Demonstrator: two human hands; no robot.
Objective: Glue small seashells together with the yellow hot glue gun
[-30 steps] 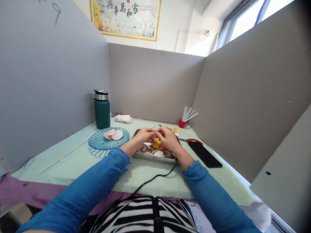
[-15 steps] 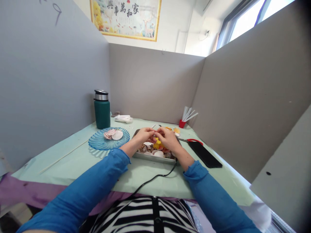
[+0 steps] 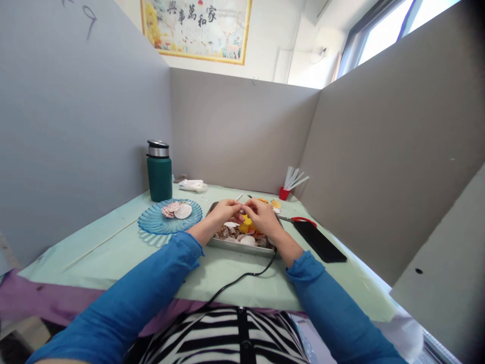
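Note:
Both hands meet at the fingertips above a metal tray [image 3: 242, 247] full of shells. My left hand [image 3: 226, 212] is closed in a pinch, its fingers curled. My right hand [image 3: 261, 216] pinches at the same spot from the other side. Whatever is between the fingertips is too small and too covered to make out. Below them in the tray lie white shells [image 3: 248, 240], small brown shells and a yellow piece [image 3: 246, 224]. To the left, a blue glass plate [image 3: 147, 222] bears a white shell [image 3: 183, 211] and pinkish ribbed shells [image 3: 171, 209].
A green bottle [image 3: 159, 177] stands behind the plate. At right lie a black phone-like slab [image 3: 320, 241] and red-handled scissors [image 3: 305, 221]. Glue sticks [image 3: 291, 178] stand in a red cup [image 3: 284, 193]. A black cord [image 3: 242, 276] runs toward me. Grey partitions [image 3: 242, 126] enclose the table.
Almost nothing differs. Both hands stay together over the tray, with at most a slight shift of the fingers.

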